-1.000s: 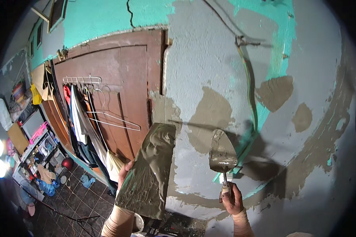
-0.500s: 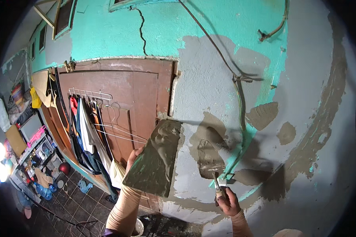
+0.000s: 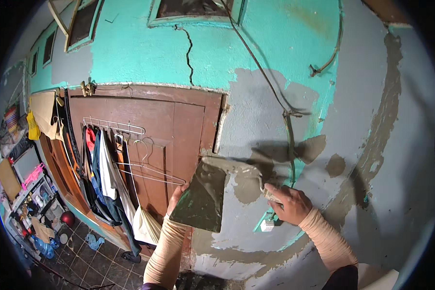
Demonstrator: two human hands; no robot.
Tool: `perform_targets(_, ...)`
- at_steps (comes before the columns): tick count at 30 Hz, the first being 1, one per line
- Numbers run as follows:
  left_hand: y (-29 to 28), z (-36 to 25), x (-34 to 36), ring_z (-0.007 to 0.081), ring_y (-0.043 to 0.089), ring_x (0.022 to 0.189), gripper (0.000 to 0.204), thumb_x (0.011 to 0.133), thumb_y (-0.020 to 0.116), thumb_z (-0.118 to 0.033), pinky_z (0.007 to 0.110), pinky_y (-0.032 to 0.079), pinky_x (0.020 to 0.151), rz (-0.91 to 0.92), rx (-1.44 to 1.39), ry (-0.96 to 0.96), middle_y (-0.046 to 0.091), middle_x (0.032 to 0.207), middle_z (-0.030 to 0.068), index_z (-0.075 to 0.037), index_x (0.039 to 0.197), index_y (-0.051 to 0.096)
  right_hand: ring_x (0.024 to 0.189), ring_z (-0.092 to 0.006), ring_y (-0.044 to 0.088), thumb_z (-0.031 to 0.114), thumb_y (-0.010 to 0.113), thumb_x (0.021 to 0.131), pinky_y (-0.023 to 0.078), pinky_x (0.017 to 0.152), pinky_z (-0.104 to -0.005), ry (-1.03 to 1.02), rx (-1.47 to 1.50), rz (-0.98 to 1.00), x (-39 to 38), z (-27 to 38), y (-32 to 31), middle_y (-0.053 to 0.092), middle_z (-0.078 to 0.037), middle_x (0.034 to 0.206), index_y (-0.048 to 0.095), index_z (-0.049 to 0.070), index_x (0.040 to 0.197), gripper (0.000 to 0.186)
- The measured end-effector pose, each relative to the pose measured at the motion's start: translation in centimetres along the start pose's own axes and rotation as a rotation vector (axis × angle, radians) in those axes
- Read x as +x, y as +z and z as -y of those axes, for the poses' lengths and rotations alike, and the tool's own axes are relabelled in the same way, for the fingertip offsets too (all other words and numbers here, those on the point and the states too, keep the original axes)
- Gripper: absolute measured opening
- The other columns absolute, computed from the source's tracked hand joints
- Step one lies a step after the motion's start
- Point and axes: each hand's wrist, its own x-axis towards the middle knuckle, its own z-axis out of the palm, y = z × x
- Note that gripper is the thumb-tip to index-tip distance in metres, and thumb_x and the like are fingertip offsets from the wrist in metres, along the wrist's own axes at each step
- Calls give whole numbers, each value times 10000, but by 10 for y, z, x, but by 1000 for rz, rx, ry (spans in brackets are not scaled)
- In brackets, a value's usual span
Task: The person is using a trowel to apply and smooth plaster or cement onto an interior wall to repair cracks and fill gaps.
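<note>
My left hand [image 3: 176, 198] grips the left edge of a flat mortar board [image 3: 198, 205] smeared with wet grey mortar; the board hides most of the fingers. My right hand [image 3: 292, 205] is closed around the handle of a trowel [image 3: 240, 168]. Its mortar-coated blade reaches left to the board's upper edge. Behind the blade, a damp mortar patch [image 3: 249, 188] spreads over the grey wall [image 3: 256, 106]. Below my right hand, a white electrical fitting [image 3: 267, 225] sits on a green strip of wall.
A brown door [image 3: 188, 116] stands at the left, with clothes [image 3: 108, 169] on hangers. A cable [image 3: 256, 55] runs down the wall to a knot. More mortar forms a long curved band [image 3: 384, 111] at the right. Cluttered shelves [image 3: 31, 203] stand at far left above dark floor tiles [image 3: 89, 266].
My right hand has moved up, bringing the trowel from the lower wall patch to the board's upper edge. My left hand and the board have shifted slightly right in view, which has also tilted.
</note>
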Motion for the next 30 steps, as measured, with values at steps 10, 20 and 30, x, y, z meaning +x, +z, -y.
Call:
perform_targets(10,1,-4,17,282,670,881,202,943,509,-192,409,547,830,117,-90,46,701,955,113,-54,971,654,670,-399,616,213,617,845,534,560,-410,-361,-453,40,12,-20,40,619,-239,942,593,202,1241,398)
perform_targets(20,38,-16,26,211,614,889,162,983,429,-130,327,516,805,57,137,151,627,963,82,-41,1020,559,643,-341,630,206,570,845,518,552,-452,-34,-399,119,41,-52,83,618,-193,835,535,200,1251,407)
perform_targets(30,36,-11,20,232,640,897,223,980,435,-174,351,525,822,119,67,93,667,942,94,-35,1008,607,865,-390,647,257,594,848,546,733,-459,-51,-66,180,77,-60,39,677,-157,1002,630,130,1150,329)
